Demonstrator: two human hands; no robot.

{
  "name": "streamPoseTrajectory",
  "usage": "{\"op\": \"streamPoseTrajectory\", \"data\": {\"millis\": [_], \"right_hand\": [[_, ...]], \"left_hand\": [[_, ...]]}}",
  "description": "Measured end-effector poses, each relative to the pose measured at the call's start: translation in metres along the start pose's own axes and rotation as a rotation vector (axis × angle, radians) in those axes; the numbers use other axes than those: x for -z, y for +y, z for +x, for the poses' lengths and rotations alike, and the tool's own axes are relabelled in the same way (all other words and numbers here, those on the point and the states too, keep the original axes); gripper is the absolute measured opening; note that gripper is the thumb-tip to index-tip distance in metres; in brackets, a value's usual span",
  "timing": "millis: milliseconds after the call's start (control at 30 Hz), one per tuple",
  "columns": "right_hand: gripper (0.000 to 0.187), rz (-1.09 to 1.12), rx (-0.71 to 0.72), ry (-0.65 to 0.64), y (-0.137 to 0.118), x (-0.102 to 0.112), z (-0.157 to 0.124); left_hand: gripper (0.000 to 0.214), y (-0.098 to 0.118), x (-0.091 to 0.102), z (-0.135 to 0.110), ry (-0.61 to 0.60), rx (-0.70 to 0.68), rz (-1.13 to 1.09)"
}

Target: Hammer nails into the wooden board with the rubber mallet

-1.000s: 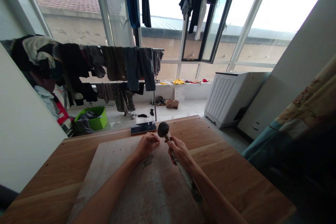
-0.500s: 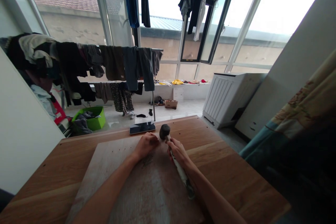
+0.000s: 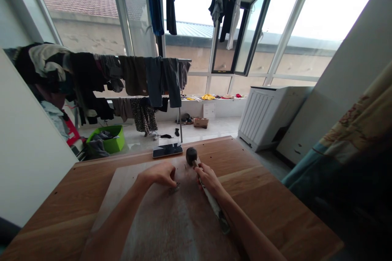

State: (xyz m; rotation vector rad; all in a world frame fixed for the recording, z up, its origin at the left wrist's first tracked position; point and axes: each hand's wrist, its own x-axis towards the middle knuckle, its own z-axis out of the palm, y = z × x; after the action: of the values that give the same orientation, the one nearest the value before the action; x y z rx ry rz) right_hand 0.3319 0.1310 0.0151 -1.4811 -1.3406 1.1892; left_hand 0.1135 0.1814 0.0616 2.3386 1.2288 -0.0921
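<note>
My right hand (image 3: 210,178) was closed round a mallet (image 3: 208,200), head up. My left hand (image 3: 156,174), fingers curled, hold unclear, was just beside a small metal piece (image 3: 174,188) near the far edge of the pale board (image 3: 122,183). Beyond the table (image 3: 269,195), clothes (image 3: 98,145) lay in a green basket (image 3: 118,140).

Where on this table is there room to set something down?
The table shows bare wood right and left of the board. The board is free below the left hand and right hand. Crowded: the far end, by the tablet and mallet.

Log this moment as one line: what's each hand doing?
Left hand: beside small grey metal piece on pale wooden board | Right hand: gripping dark round-headed mallet with pale handle
</note>
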Motion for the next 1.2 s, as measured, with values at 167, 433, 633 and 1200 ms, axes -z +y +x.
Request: {"op": "streamPoseTrajectory", "data": {"millis": [167, 433, 633, 1200], "right_hand": [[0.018, -0.002, 0.005, -0.006, -0.001, 0.001, -0.001], [0.019, -0.006, 0.013, -0.003, -0.003, 0.001, -0.003], [0.019, 0.000, 0.015, -0.006, -0.001, 0.001, -0.002], [0.018, 0.004, 0.008, -0.009, -0.002, 0.002, -0.002]], "left_hand": [[0.009, 0.018, -0.002, -0.002, -0.008, 0.037, 0.069], [0.007, 0.006, 0.006, 0.001, 0.166, -0.101, -0.068], [0.015, -0.007, 0.002, 0.008, 0.255, -0.060, -0.133], [0.016, -0.010, -0.013, 0.021, 0.378, -0.192, -0.160]]}}
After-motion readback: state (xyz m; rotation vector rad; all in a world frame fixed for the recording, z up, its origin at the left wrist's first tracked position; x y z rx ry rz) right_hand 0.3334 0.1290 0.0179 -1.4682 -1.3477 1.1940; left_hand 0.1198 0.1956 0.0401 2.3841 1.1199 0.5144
